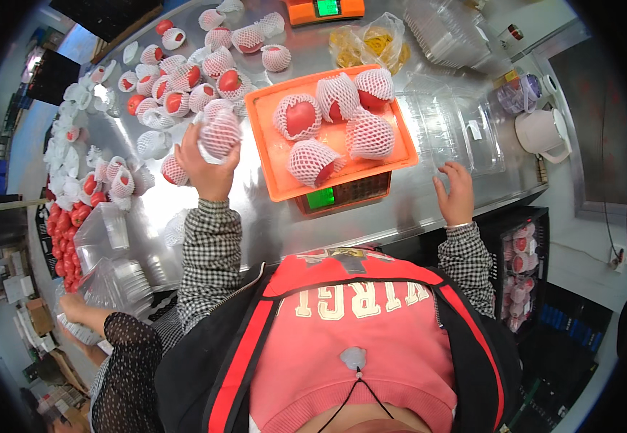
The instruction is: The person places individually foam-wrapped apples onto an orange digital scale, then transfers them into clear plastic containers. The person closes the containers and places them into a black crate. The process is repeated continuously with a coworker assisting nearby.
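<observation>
My left hand (208, 162) grips a tomato in a white foam net (220, 132), slightly blurred, to the left of the orange plastic tray (263, 157). The tray rests on a digital scale (346, 196) with a green lit display. Several red tomatoes in foam nets (370, 135) lie in it, spaced apart. My right hand (455, 192) holds nothing, its fingers apart, just right of the tray and close to the near edge of an open clear plastic clamshell box (473, 132).
Netted tomatoes (175, 103) spread over the steel table (248, 230) at left. Beyond the tray are a bag of yellow rubber bands (370, 43), stacked clear boxes (448, 32) and another orange scale (324, 11). A white kettle (543, 132) stands right. A co-worker's arm (89, 319) reaches in lower left.
</observation>
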Available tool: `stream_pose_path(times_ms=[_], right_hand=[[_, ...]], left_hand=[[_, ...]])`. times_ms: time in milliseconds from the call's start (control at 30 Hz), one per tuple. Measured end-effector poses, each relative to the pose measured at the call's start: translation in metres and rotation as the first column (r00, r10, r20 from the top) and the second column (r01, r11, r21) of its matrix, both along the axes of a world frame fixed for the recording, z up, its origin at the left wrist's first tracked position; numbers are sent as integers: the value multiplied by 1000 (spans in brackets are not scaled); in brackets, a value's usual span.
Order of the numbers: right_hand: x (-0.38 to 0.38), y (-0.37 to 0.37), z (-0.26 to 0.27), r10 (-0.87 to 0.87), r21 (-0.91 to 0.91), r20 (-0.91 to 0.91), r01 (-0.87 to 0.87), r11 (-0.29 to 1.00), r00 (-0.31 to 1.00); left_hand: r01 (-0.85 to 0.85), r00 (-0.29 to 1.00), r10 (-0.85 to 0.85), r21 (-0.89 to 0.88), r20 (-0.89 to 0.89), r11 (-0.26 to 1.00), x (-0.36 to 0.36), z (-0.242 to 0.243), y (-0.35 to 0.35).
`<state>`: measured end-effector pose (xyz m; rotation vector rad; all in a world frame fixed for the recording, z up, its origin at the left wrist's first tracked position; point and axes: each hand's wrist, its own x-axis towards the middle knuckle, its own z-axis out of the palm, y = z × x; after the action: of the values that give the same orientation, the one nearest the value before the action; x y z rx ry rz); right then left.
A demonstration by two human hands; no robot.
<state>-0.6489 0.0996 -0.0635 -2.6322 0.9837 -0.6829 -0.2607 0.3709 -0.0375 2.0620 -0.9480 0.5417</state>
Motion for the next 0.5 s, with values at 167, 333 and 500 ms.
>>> stream_pose_path(times_ms=[167,333,500], right_hand=[[12,-9,14,155,20,63,-157,987,986],[-3,-24,26,141,-31,86,-139,990,986],[-17,-30,26,110,18,122,-113,993,986]], left_hand=[[432,901,-402,405,-161,806,-41,17,-17],[295,830,-282,-51,-480,954,-25,-8,12],[-225,556,-3,-154,-831,962,-26,-29,62]])
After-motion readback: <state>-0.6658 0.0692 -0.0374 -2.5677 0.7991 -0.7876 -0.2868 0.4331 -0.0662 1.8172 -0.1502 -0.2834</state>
